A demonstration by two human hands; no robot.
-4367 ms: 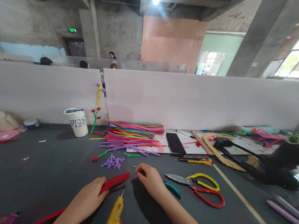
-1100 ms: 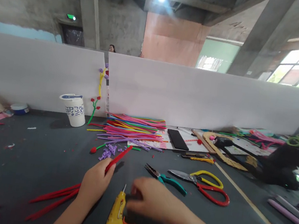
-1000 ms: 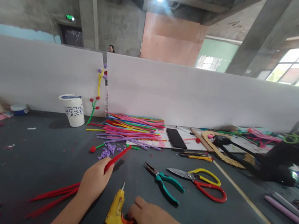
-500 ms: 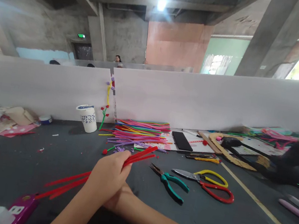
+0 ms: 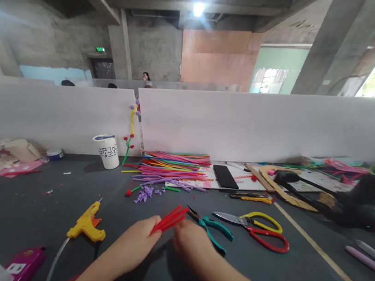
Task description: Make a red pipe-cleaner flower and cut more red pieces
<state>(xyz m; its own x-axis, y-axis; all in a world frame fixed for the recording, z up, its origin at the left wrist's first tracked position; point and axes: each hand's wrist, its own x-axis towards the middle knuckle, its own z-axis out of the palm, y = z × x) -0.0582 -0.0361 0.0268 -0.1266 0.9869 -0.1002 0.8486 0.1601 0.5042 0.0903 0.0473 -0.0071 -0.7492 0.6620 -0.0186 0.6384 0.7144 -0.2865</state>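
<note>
My left hand (image 5: pixel 140 241) is closed around a small bundle of red pipe cleaners (image 5: pixel 170 219), whose ends stick out up and to the right. A dim red patch shows by the left forearm at the bottom edge; whether it belongs to the bundle is unclear. My right hand (image 5: pixel 194 241) is beside the bundle's upper ends, fingers curled and blurred, and any hold is hidden. Just behind it lie teal-handled pliers (image 5: pixel 208 225), partly covered by that hand. Scissors (image 5: pixel 249 222) with one yellow and one red handle rest farther right. Left of my hands lies a yellow glue gun (image 5: pixel 88 223).
Piled pipe cleaners (image 5: pixel 173 168) lie at the back beside a black phone (image 5: pixel 225 177). Purple snippets (image 5: pixel 145 194) lie before the pile. A white cup (image 5: pixel 106 151) stands back left. A magenta power strip (image 5: pixel 26 261) is front left. A white partition (image 5: pixel 245 125) edges the table.
The red bundle has swung down and no longer stretches across the left of the table. My right hand has come out from behind the left to its right side. The glue gun now shows.
</note>
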